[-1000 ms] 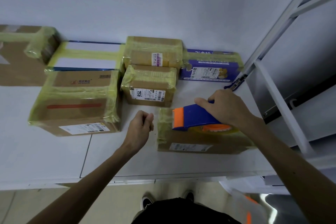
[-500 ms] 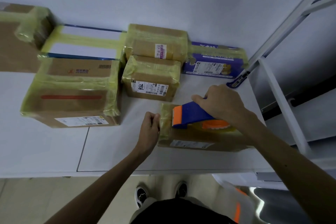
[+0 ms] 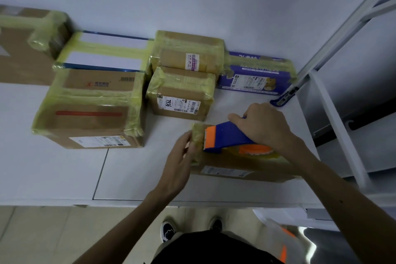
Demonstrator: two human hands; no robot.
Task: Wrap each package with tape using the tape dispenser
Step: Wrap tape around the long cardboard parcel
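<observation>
A flat brown cardboard package (image 3: 240,169) lies near the table's front edge, with yellowish tape over its top and left end. On top of it sits a blue and orange tape dispenser (image 3: 222,137) with a roll of yellowish tape, its toothed blade pointing left. My right hand (image 3: 263,124) grips the dispenser's handle from above. My left hand (image 3: 182,154) touches the taped left end of the package, fingers against the side.
Several taped packages stand behind: a large brown box (image 3: 90,109), a small labelled box (image 3: 182,94), another brown box (image 3: 188,53), a purple box (image 3: 257,75), a white and blue box (image 3: 105,53), a box at far left (image 3: 23,45). A white metal frame (image 3: 334,96) rises at right.
My left hand has moved right from the bare table to the package's left end. The dispenser has stayed on the package under my right hand.
</observation>
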